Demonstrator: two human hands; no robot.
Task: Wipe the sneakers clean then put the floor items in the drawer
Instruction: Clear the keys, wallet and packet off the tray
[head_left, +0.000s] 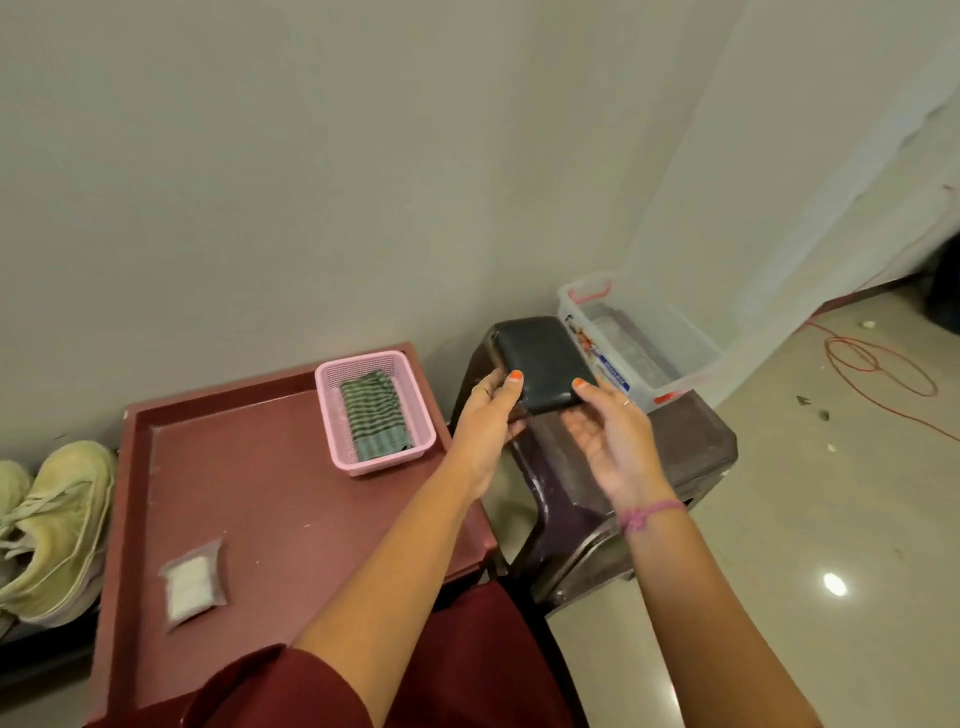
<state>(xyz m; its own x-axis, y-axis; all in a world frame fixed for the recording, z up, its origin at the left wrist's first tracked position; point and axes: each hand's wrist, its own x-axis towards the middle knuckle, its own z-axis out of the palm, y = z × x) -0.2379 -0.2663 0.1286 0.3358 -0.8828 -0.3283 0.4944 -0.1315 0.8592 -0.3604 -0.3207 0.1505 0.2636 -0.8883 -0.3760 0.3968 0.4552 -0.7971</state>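
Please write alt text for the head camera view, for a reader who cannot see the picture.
A person's left hand and right hand hold a flat dark pouch above a dark plastic stool, where a clear storage box stands. To the left, a red table carries a pink basket with green cloth and a small packet; pale sneakers lie beside it.

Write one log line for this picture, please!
both hands hold dark pouch | above stool | sneakers on floor

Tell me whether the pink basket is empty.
No. The pink basket on the red table holds a folded green striped cloth.
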